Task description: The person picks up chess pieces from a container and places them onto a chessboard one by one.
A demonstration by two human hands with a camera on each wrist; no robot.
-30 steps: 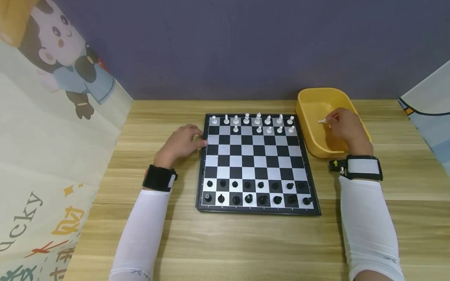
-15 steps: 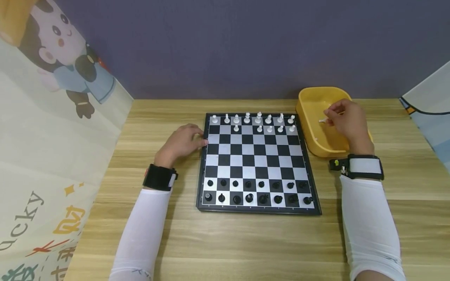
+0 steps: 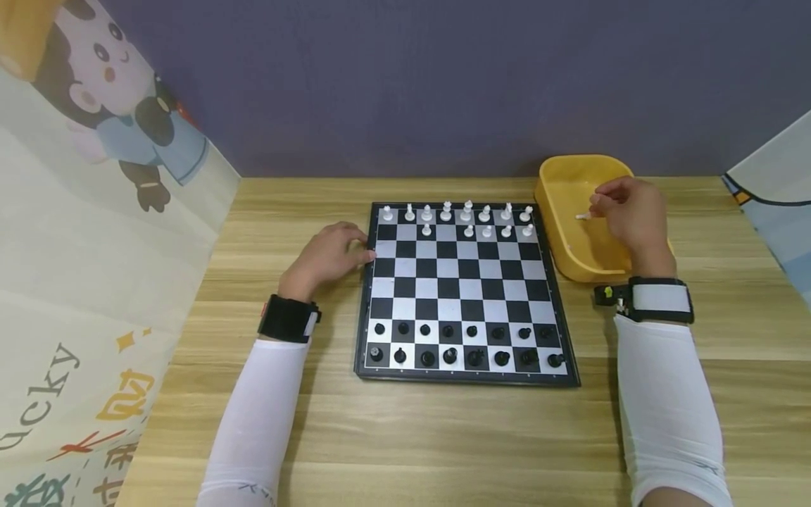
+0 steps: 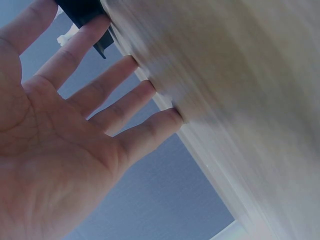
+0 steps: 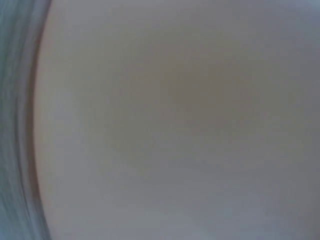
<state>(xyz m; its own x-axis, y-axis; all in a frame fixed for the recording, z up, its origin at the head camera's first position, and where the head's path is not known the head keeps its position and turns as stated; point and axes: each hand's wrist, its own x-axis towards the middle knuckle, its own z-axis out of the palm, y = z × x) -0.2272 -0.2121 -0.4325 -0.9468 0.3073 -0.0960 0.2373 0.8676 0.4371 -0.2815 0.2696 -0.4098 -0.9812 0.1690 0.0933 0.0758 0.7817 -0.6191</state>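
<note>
In the head view a black-and-white chessboard [image 3: 448,289] lies on the table. My left hand [image 3: 326,257] rests at its left edge, thumb touching the frame. The left wrist view shows this hand [image 4: 65,120] with its fingers extended, tips on the tabletop. My right hand [image 3: 636,215] is over a yellow bin [image 3: 560,257], fingers curled, pinching a small white chess piece [image 3: 581,217] that sticks out at the fingertips. The fingers hide part of the piece. The right wrist view is too blurred to show the hand.
White chess pieces [image 3: 467,211] stand in two rows at the board's far side, with gaps in the second row. Black chess pieces [image 3: 450,355] fill two near rows. A dark wall [image 3: 405,91] rises behind the wooden table [image 3: 469,443]. A tiny white spot shows inside the bin.
My right hand has lifted slightly and its fingers have shifted at the bin, with the white piece still at their tips. The left hand has stayed at the board's edge.
</note>
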